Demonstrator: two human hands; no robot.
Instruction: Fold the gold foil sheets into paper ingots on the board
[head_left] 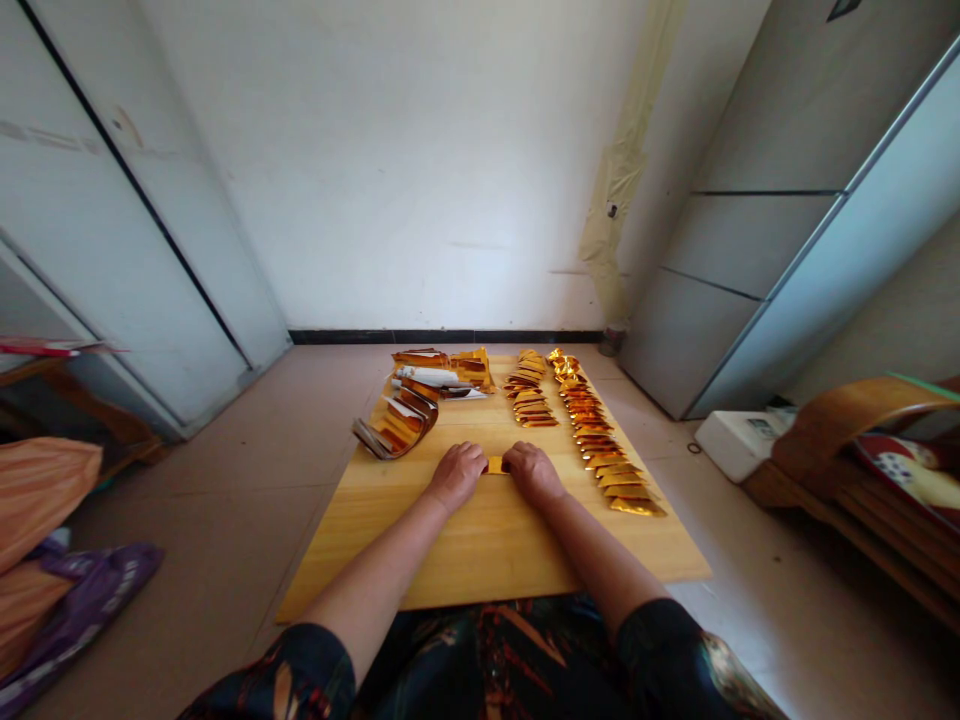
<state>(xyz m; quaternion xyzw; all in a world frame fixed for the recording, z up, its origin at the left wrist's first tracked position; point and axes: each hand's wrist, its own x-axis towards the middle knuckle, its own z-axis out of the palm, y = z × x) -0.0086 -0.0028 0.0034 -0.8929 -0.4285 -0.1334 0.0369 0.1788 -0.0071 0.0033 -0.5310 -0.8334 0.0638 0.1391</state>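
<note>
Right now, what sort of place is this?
Probably a room in a home, judging by the tall grey three-door refrigerator, the brown wooden seat with a curved armrest, and the flat yellow wooden tabletop.

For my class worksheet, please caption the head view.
Left hand and right hand hold a gold strip near rows of gold pieces.

Soft, even light is brightest across the middle of the white wall point(420, 200); its source lies out of frame. The gold foil pieces point(592, 435) throw small, sharp orange glints above the tabletop point(487, 555). The lower corners turn dim. Wide-angle distortion slants the refrigerator point(750, 240), and lettering on the purple bag point(112, 600) seems too blurred to read.
</note>
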